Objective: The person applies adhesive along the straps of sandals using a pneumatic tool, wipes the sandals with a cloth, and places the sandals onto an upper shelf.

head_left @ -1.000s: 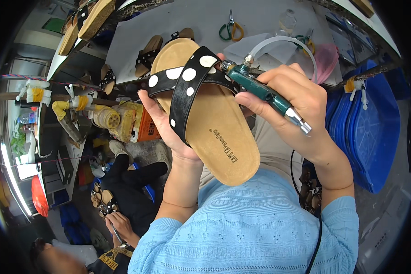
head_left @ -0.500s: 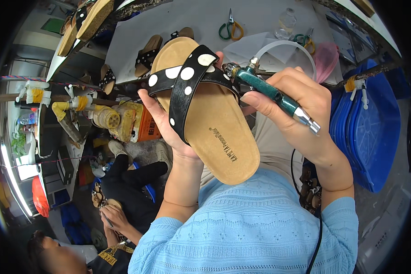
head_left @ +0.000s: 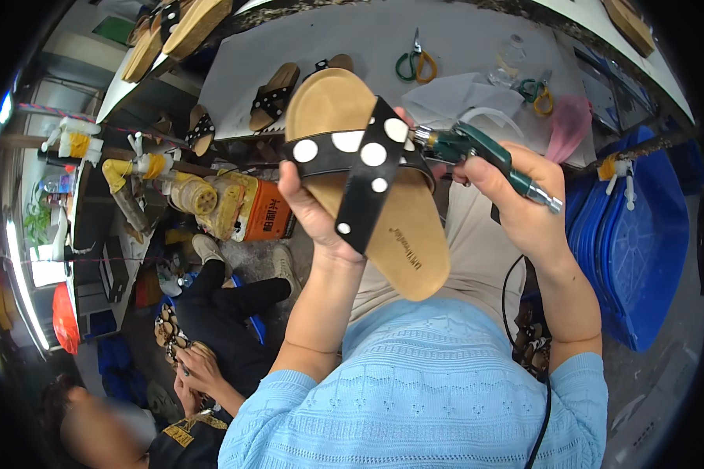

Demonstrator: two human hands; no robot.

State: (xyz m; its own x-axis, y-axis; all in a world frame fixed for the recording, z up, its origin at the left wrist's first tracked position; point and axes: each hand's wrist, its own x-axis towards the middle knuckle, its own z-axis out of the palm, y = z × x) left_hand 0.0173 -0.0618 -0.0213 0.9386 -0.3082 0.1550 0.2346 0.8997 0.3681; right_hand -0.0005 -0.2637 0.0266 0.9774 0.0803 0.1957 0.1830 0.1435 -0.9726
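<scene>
1. The left hand [head_left: 317, 215] holds a tan cork sandal [head_left: 375, 187] up above the lap, in front of the bench [head_left: 289, 47]; its fingers are wrapped around the sole's left edge.
2. The sandal's long axis runs from the upper left, toward the bench, down to the lower right, toward the body.
3. The right hand [head_left: 516, 199] has its fingers closed around a green handheld tool [head_left: 477, 152].
4. The tool's tip touches the black white-dotted strap [head_left: 368, 160] at the sandal's right edge, so the right hand is nearer that joint.
</scene>
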